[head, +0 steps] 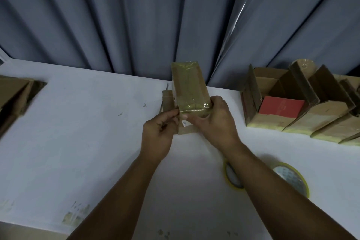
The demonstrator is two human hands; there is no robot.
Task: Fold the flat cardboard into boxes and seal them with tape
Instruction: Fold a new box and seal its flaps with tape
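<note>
Box [190, 87] in the fingers [218, 103]: brown cardboard under glossy, yellow-tinted tape. A small white label [184, 122] sits just below the fingers.
Table [87, 122]: white, with faint grey-green smudges.
Curtain [136, 15] beyond the fingers: plain blue-grey.
Open boxes [321, 122] right of the fingers: brown, pale yellow along the lower edges. One contains a red item [280, 108].
Tape roll [292, 177]: yellow rim.

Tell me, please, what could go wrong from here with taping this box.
The tape looks wrinkled at the near edge of the box, where the left hand pinches it; it may seal badly. The right hand grips only that near end, so the box might tilt. The right forearm crosses above a tape roll and could knock it.
</note>
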